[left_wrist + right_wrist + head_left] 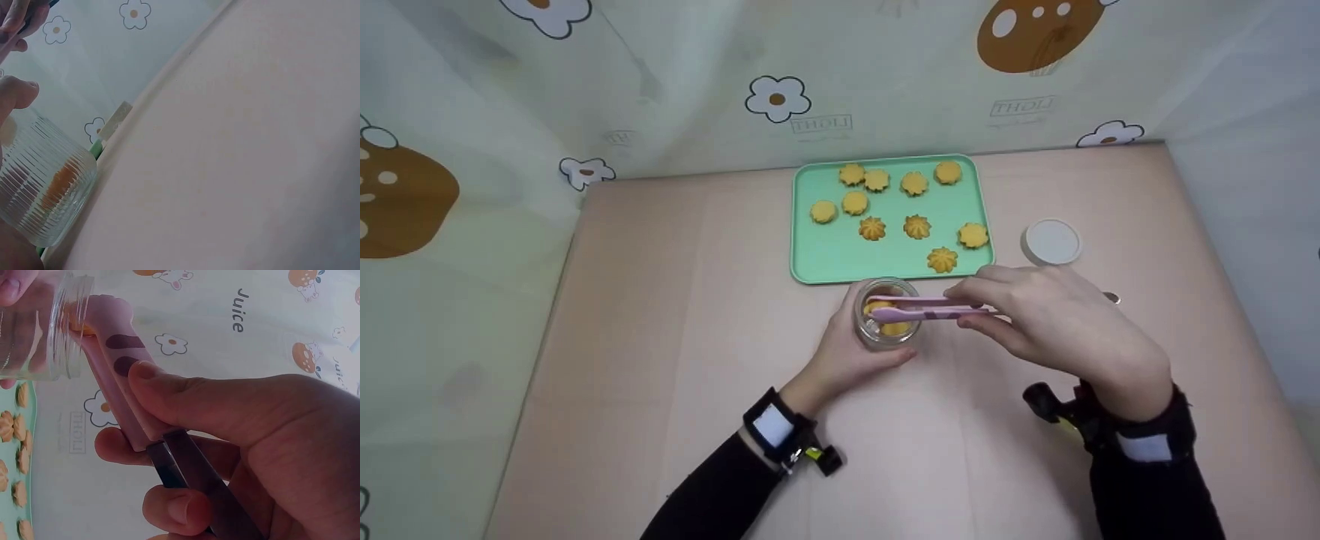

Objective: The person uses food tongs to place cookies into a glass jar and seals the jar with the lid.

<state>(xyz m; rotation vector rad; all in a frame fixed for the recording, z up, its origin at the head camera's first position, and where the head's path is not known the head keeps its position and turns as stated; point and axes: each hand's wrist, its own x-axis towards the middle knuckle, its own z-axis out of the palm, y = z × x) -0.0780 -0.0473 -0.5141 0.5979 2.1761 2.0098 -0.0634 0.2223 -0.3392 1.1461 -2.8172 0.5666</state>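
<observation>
Behind the jar [885,343], the tray [840,251] holds cookies [916,226]; the lid [1053,241] lies right.

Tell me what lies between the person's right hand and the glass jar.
Pink tongs bridge that stretch: the right hand holds them, and their tips are at the jar's mouth. The head view shows this.

The tongs [911,314] are pink with dark patches, the tray [836,251] green, cookies [916,226] golden.

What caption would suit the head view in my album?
Left hand grips a glass jar; right hand holds pink tongs at the jar's mouth, near a green tray of cookies.
</observation>
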